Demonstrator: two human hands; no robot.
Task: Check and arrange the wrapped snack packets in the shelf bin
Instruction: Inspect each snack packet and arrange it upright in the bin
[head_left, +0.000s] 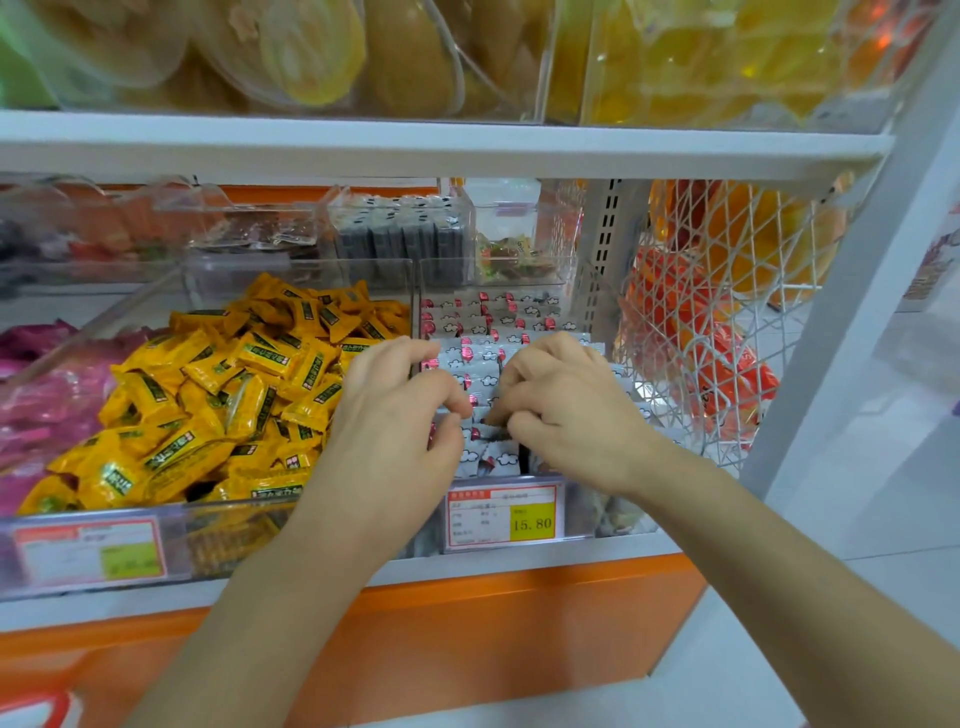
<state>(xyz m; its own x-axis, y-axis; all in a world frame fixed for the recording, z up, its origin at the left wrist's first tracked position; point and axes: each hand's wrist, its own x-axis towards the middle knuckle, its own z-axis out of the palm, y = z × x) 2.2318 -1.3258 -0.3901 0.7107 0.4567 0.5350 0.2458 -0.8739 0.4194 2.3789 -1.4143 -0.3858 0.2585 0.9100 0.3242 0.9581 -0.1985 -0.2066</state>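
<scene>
A clear shelf bin holds rows of small white snack packets printed with clouds and red marks. Both my hands are inside its front half. My left hand curls over the packets at the bin's left side, thumb and fingers pinched on a packet edge. My right hand is just to its right, fingers bent and pinching packets near the middle. The fingertips of the two hands nearly touch. The packets under my palms are hidden.
The neighbouring bin on the left is heaped with yellow wrapped candies; pink packets lie further left. A price tag reading 15.80 hangs on the bin front. A white wire basket with orange bags stands right. A shelf board runs overhead.
</scene>
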